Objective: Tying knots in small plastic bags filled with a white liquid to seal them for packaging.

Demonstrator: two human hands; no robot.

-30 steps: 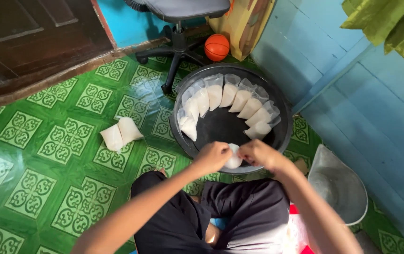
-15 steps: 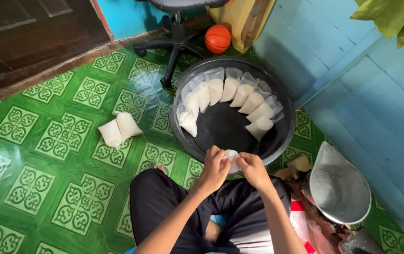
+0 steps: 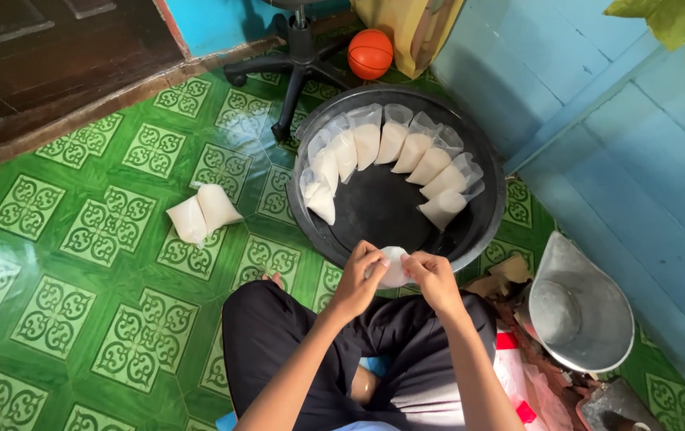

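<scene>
Green patterned floor tiles (image 3: 55, 311) are filling the head view, with open room lying to my left. I am seeing both hands meeting at the near rim of the black round tray (image 3: 482, 172): the left hand (image 3: 356, 279) and right hand (image 3: 432, 279) are pinching a small white filled bag (image 3: 394, 266) between them. Two more bags (image 3: 201, 212) are lying apart on the tiles.

On the far side you have an orange ball (image 3: 370, 53) beside the wheeled base of an office chair (image 3: 298, 60). Two filled white pouches (image 3: 202, 213) lie on the green patterned floor tiles (image 3: 55, 311) at left. A metal bucket (image 3: 578, 307) stands near right, against the blue wall (image 3: 598, 104).
</scene>
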